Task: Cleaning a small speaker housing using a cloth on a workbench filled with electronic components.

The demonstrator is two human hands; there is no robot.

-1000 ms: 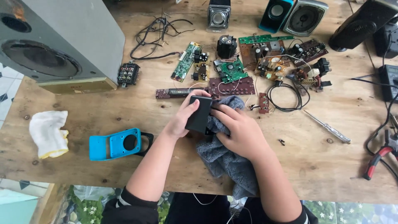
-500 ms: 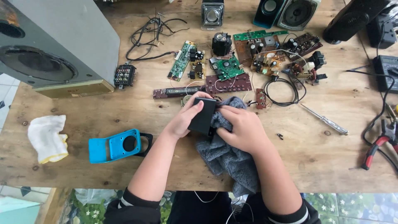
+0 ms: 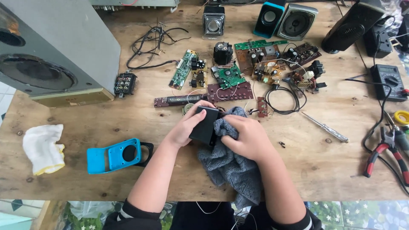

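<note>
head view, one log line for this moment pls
left hand: grips black box | right hand: presses grey cloth on box | beside: blue speaker faceplate, wooden table

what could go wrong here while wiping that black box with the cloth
1. The grey cloth hangs over the table edge; its weight might drag it off.
2. The left hand holds the black box right beside loose circuit boards; the cloth could snag them.
3. The right hand may knock the thin wires.
</note>
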